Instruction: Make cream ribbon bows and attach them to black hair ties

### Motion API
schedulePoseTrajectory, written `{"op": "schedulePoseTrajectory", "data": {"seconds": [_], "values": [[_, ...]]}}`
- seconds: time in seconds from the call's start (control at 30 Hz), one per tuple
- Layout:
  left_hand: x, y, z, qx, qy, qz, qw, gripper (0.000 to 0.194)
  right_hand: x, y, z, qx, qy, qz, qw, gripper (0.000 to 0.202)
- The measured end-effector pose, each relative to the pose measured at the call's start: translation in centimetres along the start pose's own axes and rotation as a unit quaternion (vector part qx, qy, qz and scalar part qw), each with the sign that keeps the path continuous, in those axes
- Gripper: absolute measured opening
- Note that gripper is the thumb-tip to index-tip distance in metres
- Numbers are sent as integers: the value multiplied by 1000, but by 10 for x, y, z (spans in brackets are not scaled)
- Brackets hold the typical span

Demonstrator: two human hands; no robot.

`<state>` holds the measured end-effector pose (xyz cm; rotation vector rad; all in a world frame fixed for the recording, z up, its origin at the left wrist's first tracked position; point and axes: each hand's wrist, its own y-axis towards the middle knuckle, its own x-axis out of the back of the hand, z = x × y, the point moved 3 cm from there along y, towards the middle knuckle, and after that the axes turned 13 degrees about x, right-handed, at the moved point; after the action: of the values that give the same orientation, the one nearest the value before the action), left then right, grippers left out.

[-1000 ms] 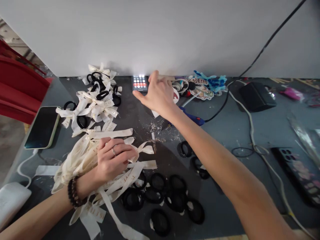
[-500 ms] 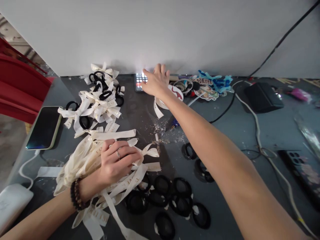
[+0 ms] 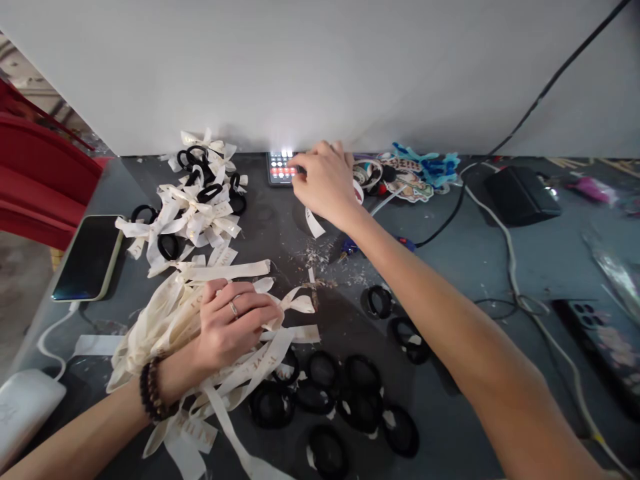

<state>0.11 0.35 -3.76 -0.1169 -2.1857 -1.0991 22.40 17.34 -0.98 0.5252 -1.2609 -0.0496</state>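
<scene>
The left forearm (image 3: 95, 420) slants in from the near left, the left hand (image 3: 235, 327) knuckles up, fingers curled rightward (thumb hidden); the right arm (image 3: 450, 320) stretches from the near right, the right hand (image 3: 325, 180) far out, loosely bent, one digit extended left.

On the table (image 3: 265, 233), the left hand (image 3: 233, 327) rested upon the ribbons (image 3: 160, 313). From these, the bows (image 3: 187, 217) lay at 12 o'clock, a phone (image 3: 87, 257) at 10, the block (image 3: 30, 407) at 8 and the loose ties (image 3: 345, 400) at 4. A second phone (image 3: 280, 172) lay at 1, before the panel (image 3: 320, 73), the right hand (image 3: 325, 180) at its 3 o'clock. The box (image 3: 523, 193) sat at 2, a third phone (image 3: 607, 343) well out at 3.
</scene>
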Motion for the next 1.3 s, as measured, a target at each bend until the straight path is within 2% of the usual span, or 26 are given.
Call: {"op": "schedulePoseTrajectory", "data": {"seconds": [0.1,0.27,0.47,0.6,0.7,0.8,0.87,1.0,1.13,1.3], "values": [[0,1,0,6,9,-1,1000,34,25,-31,21,38,62,0,997,35],[0,3,-1,17,28,-7,999,34,52,-88,57,56,217,80,971,25],[-1,3,0,22,25,-4,999,32,46,-135,69,25,263,130,956,20],[-1,0,2,27,16,2,999,32,43,-143,66,30,274,143,951,21],[-2,-1,2,23,11,10,1000,30,43,-119,49,42,216,109,969,24],[-1,1,1,19,7,7,1000,29,31,-66,20,72,144,57,985,38],[0,4,-1,16,9,1,1000,32,13,-26,-3,67,91,33,993,46],[1,7,-3,17,6,-1,1000,35,-31,34,-36,-13,21,33,999,42],[0,2,0,31,-8,6,999,33,-62,56,-47,-56,16,34,998,41],[-1,-2,2,37,-14,11,999,33,-79,62,-55,-42,17,22,999,40]]}}
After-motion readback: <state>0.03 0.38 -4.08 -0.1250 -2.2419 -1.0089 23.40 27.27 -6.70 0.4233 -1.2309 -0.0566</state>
